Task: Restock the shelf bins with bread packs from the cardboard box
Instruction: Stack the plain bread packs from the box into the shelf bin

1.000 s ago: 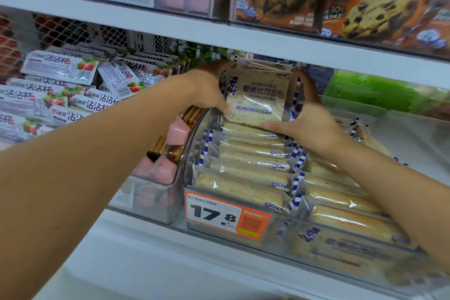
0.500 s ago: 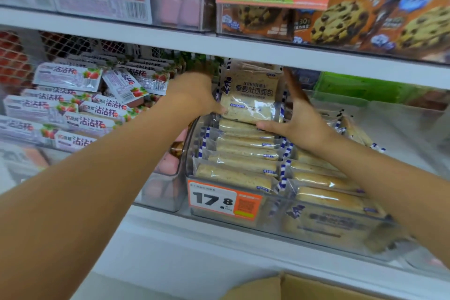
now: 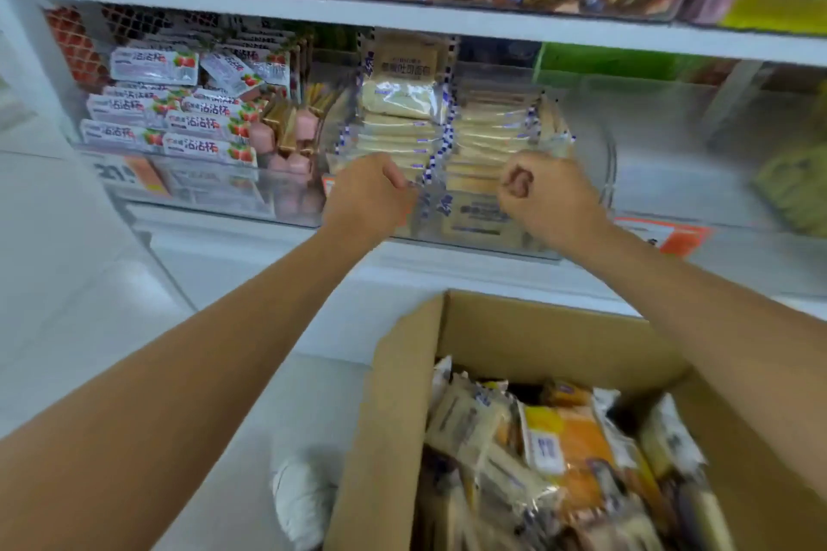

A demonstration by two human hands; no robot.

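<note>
— Where's the bread right now?
— Nearest us, the cardboard box sits below the arms. The bread packs in it are jumbled and tilted every way, with no common direction. Beyond it, both hands hang at the front wall of the clear shelf bin. The right hand is a curled fist with nothing in it. The left hand is curled too, fingertips at the checked edge of a front pack. It's blurred, so I cannot tell whether it's pinching.
— And inside the bin?
— Two rows of flat packs, shingled from the front wall back, each with its long axis running left to right. At the back edge an upright pack stands on end, long axis vertical, printed face towards us, its top close under the shelf board.
— What worries you?
— That upright one. It seems only to lean there, so I'd guess a nudge while wedging in another pack tips it forward. The rows also look heaped near the rim, so more could slide out.
</note>
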